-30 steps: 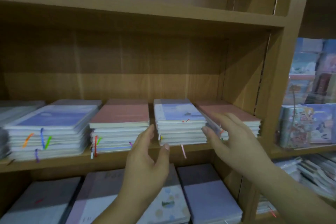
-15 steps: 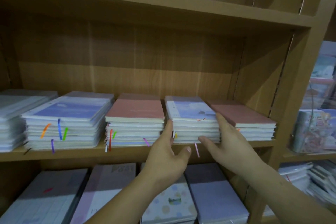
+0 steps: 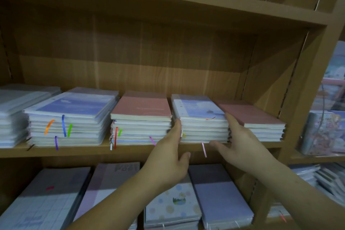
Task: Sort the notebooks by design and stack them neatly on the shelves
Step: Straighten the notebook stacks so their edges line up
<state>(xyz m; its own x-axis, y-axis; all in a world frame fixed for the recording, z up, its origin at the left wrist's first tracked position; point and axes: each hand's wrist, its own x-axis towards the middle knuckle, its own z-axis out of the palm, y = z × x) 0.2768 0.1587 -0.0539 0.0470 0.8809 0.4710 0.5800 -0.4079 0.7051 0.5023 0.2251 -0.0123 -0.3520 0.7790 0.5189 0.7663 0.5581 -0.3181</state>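
Note:
A stack of blue sky-print notebooks (image 3: 199, 117) rests on the middle wooden shelf (image 3: 130, 150). My left hand (image 3: 169, 157) presses flat against the stack's left side, and my right hand (image 3: 240, 142) presses flat against its right side, thumb below the shelf edge. The stack is squeezed between both palms. Left of it sits a pink-topped stack (image 3: 141, 119), then a larger blue-cover stack (image 3: 69, 119). On the right, touching my right hand, lies a pink stack (image 3: 259, 119). Coloured ribbon markers hang from the stacks' front edges.
A further pale stack (image 3: 13, 115) lies at the far left. The lower shelf holds flat notebooks, among them a dotted one (image 3: 171, 203) and a lilac one (image 3: 218, 192). The shelf side panel (image 3: 306, 99) stands right, with more stationery (image 3: 324, 132) beyond.
Both hands moved forward from in front of the shelf and closed in on the blue sky-print stack, now pressing its two sides. The view has drawn closer to the shelf.

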